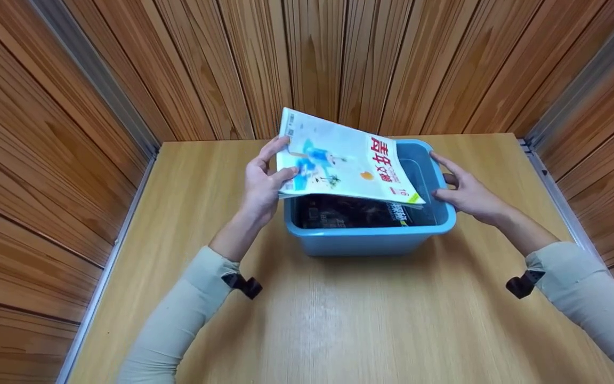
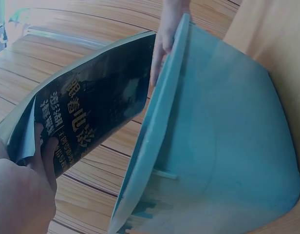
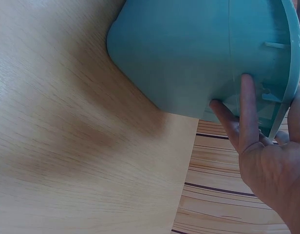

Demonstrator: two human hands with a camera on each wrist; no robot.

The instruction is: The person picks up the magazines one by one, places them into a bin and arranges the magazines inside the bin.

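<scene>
Over the blue plastic bin [image 1: 369, 238] at mid-table, a thin magazine with a white illustrated cover [image 1: 344, 160] is pinched at its left edge by the left hand [image 1: 262, 184], tilted, its far end low inside. The bin's right wall is steadied by the right hand [image 1: 467, 193], fingers straight against it. The magazine is best kept level with the long walls, since a dark magazine [image 1: 355, 212] already lies on the bin floor; the wooden table [image 1: 339, 320] and plank walls [image 1: 46, 160] hem the work closely.
</scene>
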